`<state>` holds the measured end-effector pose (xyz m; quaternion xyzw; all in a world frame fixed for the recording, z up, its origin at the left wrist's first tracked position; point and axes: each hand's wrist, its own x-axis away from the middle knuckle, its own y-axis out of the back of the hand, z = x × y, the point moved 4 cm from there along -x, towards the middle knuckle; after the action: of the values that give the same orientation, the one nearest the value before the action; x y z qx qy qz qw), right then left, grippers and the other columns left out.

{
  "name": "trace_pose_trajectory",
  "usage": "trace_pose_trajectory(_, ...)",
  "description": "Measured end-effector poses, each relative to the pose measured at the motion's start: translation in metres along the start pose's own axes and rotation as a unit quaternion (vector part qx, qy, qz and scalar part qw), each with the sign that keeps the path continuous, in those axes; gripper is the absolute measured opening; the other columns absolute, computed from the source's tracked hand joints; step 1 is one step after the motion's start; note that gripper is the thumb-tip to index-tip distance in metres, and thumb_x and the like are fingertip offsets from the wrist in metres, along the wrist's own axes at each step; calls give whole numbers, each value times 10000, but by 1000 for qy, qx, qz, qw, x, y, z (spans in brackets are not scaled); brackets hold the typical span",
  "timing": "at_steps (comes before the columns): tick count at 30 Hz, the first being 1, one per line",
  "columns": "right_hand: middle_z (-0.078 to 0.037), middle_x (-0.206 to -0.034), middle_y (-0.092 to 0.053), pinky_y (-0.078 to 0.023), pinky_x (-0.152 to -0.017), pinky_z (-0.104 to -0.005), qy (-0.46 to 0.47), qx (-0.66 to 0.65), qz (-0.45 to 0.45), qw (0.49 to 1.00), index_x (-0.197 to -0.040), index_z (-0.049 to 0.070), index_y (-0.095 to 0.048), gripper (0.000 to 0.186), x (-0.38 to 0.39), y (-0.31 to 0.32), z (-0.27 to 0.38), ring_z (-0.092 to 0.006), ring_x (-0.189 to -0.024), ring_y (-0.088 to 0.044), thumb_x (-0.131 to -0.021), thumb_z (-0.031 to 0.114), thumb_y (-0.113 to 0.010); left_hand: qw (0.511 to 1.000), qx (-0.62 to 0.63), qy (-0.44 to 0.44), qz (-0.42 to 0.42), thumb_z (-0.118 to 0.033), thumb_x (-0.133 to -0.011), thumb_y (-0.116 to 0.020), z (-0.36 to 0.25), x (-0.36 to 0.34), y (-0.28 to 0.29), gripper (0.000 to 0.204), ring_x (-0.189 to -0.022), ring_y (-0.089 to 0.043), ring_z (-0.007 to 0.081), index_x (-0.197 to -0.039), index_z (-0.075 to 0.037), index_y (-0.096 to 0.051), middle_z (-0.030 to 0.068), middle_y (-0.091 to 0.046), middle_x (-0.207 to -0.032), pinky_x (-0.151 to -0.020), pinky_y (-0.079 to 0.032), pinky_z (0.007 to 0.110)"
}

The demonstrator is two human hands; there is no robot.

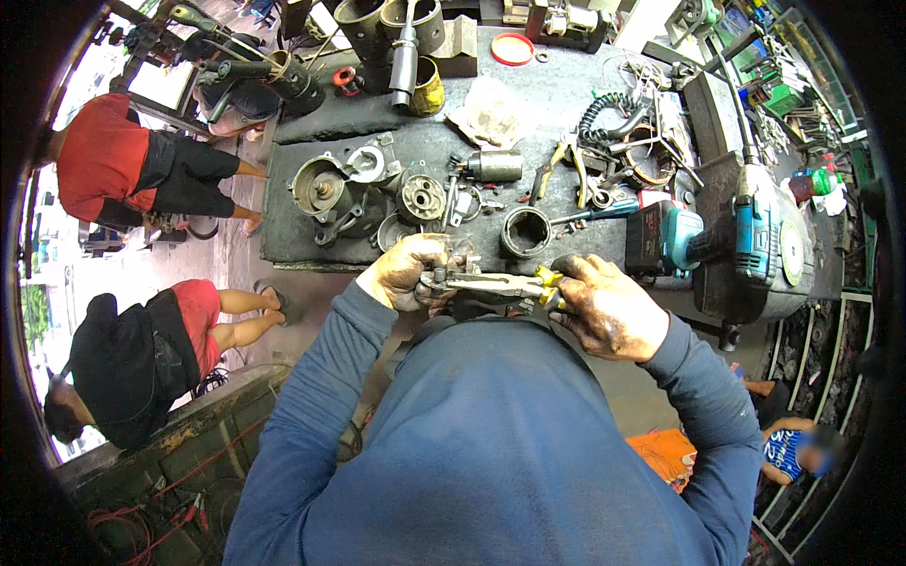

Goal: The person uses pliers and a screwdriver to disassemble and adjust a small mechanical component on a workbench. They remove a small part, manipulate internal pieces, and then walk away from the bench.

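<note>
Seemingly partway along, the left hand (412, 269) curls its fingers round a half-hidden metal part (436, 279); the right hand (609, 307) grips yellow-handled pliers (500, 284) near the worktop (585, 80). Far left, the housing (307, 196) sits apart, not yet rejoined.

Gap behind housing (326, 196); pwr tool (753, 226) R

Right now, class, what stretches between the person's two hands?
Yellow-handled pliers, spanning from the right hand to the left hand, in the head view.
</note>
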<state>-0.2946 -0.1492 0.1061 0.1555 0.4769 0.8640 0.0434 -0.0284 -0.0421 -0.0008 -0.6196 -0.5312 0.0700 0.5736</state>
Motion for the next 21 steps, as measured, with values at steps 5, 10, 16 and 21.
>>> trace_pose_trajectory(5,-301,-1420,-527,-467,-1094,-550,-3,-22,7,1000,-1349,41,-611,649,-5,-17,-10,-498,-1314,-505,-743,188,-788,994,103,47,-15,-166,-781,-575,11,-3,-2,541,-510,-516,175,-1298,-9,-607,215,-708,-1009,-377,-369,281)
trace_pose_trajectory(10,-234,-1272,-576,-487,-1016,-474,29,75,-77,994,-1124,-7,-654,388,-6,-14,-8,-419,-1140,-560,-783,139,-768,991,124,55,-3,-182,-771,-586,18,-9,8,533,-473,-470,164,-1274,-12,-630,207,-716,-962,-375,-368,287)
trace_pose_trajectory(16,-178,-1307,-594,-497,-995,-475,71,152,-102,981,-1068,39,-688,335,-17,4,-11,-365,-1143,-578,-755,156,-720,975,155,82,136,-169,-753,-589,22,-17,6,558,-475,-491,182,-1283,2,-635,212,-718,-918,-387,-387,301)
trace_pose_trajectory(21,-153,-1261,-616,-480,-991,-464,69,190,-88,975,-978,32,-688,291,-19,19,-3,-340,-1134,-574,-706,122,-738,991,98,88,31,-141,-727,-589,26,-18,13,607,-510,-562,245,-1289,88,-619,250,-735,-966,-410,-423,347)
